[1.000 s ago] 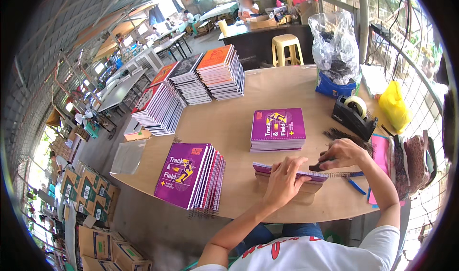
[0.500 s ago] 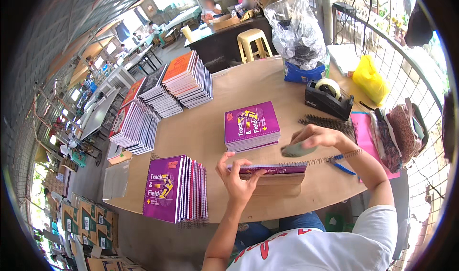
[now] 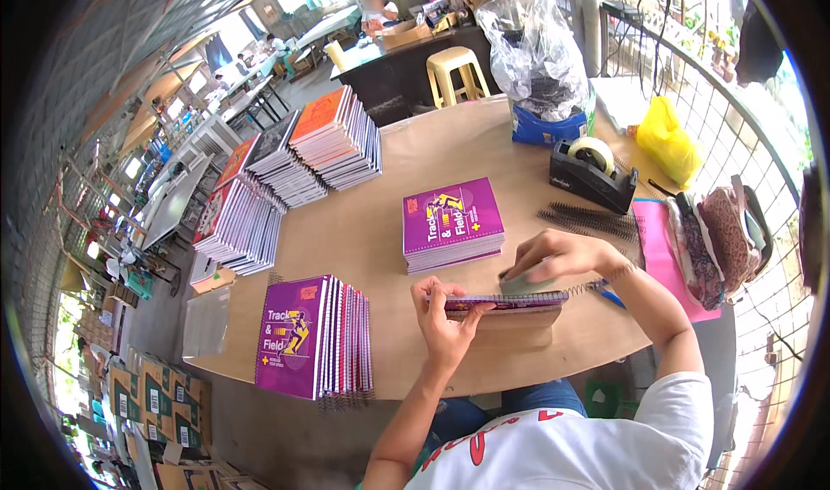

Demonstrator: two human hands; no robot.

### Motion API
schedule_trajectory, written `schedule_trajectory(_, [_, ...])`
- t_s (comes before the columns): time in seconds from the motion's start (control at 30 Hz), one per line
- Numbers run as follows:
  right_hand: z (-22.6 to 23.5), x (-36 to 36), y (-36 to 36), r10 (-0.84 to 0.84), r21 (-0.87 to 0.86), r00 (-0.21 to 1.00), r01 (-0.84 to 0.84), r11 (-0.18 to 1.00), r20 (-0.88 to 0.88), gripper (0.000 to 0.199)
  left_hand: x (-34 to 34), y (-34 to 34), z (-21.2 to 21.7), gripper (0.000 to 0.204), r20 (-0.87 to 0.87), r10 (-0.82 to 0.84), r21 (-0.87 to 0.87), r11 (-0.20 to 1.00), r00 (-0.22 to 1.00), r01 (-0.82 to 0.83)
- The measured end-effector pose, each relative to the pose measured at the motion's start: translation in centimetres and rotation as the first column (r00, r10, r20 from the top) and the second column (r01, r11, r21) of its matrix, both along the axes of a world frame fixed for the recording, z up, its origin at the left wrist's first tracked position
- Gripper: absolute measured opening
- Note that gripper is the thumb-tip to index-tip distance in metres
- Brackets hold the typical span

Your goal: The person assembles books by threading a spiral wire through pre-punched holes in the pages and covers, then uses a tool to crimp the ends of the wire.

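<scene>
My left hand [image 3: 443, 319] grips the left end of a purple-covered notebook [image 3: 510, 302], held on its edge with the punched side up. A dark wire coil [image 3: 584, 289] runs along that side, its loose tail stretching right beneath my right wrist. My right hand [image 3: 562, 257] is closed on a flat grey-green pad [image 3: 529, 283] just above the coiled edge; whether the pad touches the coil I cannot tell. Behind the notebook lies a stack of purple notebooks [image 3: 452, 222]. More coil-bound purple notebooks [image 3: 298, 339] stand in a row at the left.
Piles of orange, black and red notebooks [image 3: 324, 131] fill the far left. At right are a tape dispenser [image 3: 592, 175], loose coils [image 3: 588, 219], a blue-handled tool [image 3: 612, 298] partly under my forearm, a pink folder [image 3: 661, 248], patterned pouches [image 3: 722, 235] and a yellow bag [image 3: 670, 144].
The coil has moved left along the notebook, and its loose tail is shorter. My right hand has come slightly left with the pad. My left hand still grips the notebook.
</scene>
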State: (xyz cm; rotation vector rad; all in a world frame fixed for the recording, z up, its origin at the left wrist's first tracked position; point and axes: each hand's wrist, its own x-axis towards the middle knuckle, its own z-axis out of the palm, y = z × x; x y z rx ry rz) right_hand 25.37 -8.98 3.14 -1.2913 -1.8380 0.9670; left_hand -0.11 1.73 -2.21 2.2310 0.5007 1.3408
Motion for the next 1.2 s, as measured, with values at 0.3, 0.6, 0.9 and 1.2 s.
schedule_trajectory(0.3, [1.6, -2.0, 2.2, -0.188, -0.049, 0.747, 0.282, 0.958, 0.638, 0.055, -0.1, -0.3, 0.1, 0.07, -0.001, 0.003, -0.042, 0.999, 1.0, -0.003])
schedule_trajectory(0.6, [-2.8, 0.0, 3.3, -0.06, 0.023, 0.984, 0.065, 0.998, -0.17, 0.062, 0.5, -0.2, 0.2, 0.084, 0.037, -0.013, -0.031, 0.999, 0.999, 0.014])
schedule_trajectory(0.9, [-1.2, -2.4, 4.5, 0.029, -0.005, 0.999, -0.029, 1.0, 0.019, 0.061, 0.1, -0.3, -0.5, 0.095, 0.037, -0.018, -0.098, 0.995, 0.999, 0.021])
schedule_trajectory(1.2, [-0.2, -3.0, 5.0, -0.201, 0.0, 0.895, 0.219, 0.976, 0.399, 0.057, -2.0, 2.0, -1.7, 0.069, 0.344, -0.267, -0.567, 0.705, 0.9, 0.426])
